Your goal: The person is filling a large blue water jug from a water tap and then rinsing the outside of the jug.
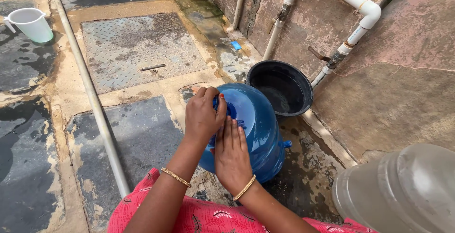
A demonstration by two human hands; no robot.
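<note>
Jug (258,124), blue, stands upright on wet stone floor (142,138) beside black tub (280,88), neck up toward me. My left hand (204,114) is closed around its cap (229,109); my right hand (232,152) lies flat on its shoulder, fingers straight

A single head-worn view is given — aimed steeply down and forward, close above the round blue plastic water can (258,124) — toward the stained wall (403,91).

Wet, patchy floor (142,138) — bearing a blue jug (258,124), black bucket (279,88), white mug (32,23), grey pipe (90,91), metal hatch (137,48).
</note>
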